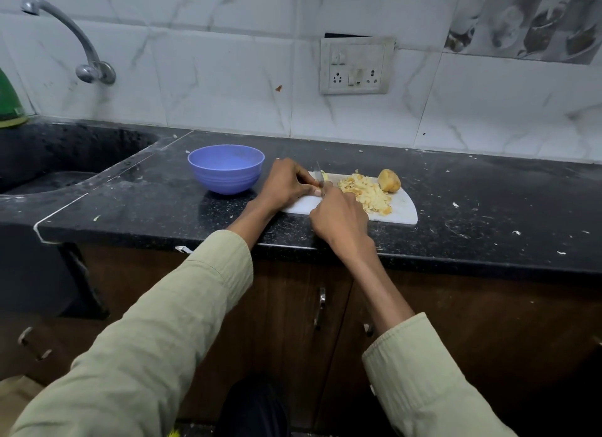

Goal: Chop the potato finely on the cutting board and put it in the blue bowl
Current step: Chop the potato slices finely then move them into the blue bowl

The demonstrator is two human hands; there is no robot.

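Shiny tap (70, 35) sticking out from wall over dark sink (62, 162). Plug switch box (356, 65) sitting on white tile wall (211, 71). Black counter (488, 202) wearing white crumbs. Brown cupboard doors (472, 322) hanging below, small handle (321, 308) showing. Green thing (9, 101) peeking at left edge.

Dim, soft light; wide-angle edge distortion

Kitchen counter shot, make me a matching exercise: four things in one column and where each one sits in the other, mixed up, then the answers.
Things:
1. blue bowl
2. whole potato piece
3. chopped potato pile
4. knife

Places:
A. between the two hands
B. far right end of the cutting board
C. on the counter, left of the board
D. middle of the board

Pairs: 1-C, 2-B, 3-D, 4-A
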